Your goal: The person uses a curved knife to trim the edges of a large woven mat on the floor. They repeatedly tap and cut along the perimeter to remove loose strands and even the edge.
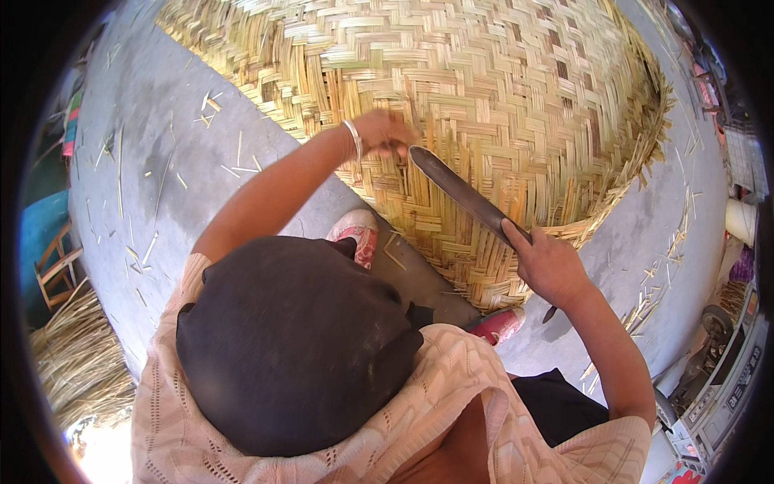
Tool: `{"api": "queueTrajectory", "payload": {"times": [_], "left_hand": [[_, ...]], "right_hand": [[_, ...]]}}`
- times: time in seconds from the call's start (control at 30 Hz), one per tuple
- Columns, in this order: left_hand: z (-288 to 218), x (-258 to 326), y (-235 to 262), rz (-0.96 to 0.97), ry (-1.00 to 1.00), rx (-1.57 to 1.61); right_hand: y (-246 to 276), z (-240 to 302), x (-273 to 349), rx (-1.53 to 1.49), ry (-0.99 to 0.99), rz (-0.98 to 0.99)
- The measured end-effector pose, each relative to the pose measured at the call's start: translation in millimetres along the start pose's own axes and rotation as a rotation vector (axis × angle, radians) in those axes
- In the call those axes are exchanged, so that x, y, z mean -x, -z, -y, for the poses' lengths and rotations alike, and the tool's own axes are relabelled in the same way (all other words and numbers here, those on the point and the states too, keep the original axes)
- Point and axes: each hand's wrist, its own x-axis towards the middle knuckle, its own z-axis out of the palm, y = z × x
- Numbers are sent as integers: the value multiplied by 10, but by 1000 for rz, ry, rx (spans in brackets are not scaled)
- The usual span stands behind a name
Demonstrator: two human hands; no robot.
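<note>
A large woven mat [476, 105] of flat yellow-green strips covers the floor ahead, its right edge curving upward and frayed. My right hand [551, 270] is closed around a long, dark, blade-like tool [468, 198] with a rounded, paler tip. The tool slants up and left over the mat. Beside its tip is my left hand [385, 133], slightly blurred, wearing a white bangle [353, 139]. Its fingers are curled close to the weave; whether they pinch a strip is hidden. Loose strip ends stick up around the tool tip.
My pink-and-white shoes [363, 235] stand at the mat's near edge. Strip scraps [143, 250] litter the grey floor. A bundle of straw-like strips [79, 347] lies at lower left, near a small wooden frame [58, 266]. A vehicle [721, 379] is at the right rim.
</note>
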Motion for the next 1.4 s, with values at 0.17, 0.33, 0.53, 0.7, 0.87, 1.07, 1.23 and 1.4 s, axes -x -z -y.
{"api": "queueTrajectory", "payload": {"times": [0.17,0.33,0.53,0.7,0.87,1.07,1.23,1.4], "left_hand": [[-520,-202,315,37,9,-156],[-946,-264,408,235,40,-483],[-1321,-371,152,271,84,-1239],[-1264,-453,-144,300,-160,-1856],[-1027,-451,-120,239,-291,-1955],[-756,-546,-60,196,-370,-2024],[-715,-467,-126,163,-307,-2061],[-534,-351,-285,84,-189,-1857]], "right_hand": [[142,-85,-148,-7,-35,-28],[228,-127,-357,-90,-128,12],[290,-147,-519,-121,-146,66],[290,-200,-670,-156,-128,75],[134,-333,-823,-241,-78,93],[-131,-396,-998,-297,-69,95],[-232,-400,-1045,-331,-104,133],[-236,-387,-1054,-342,-110,140]]}}
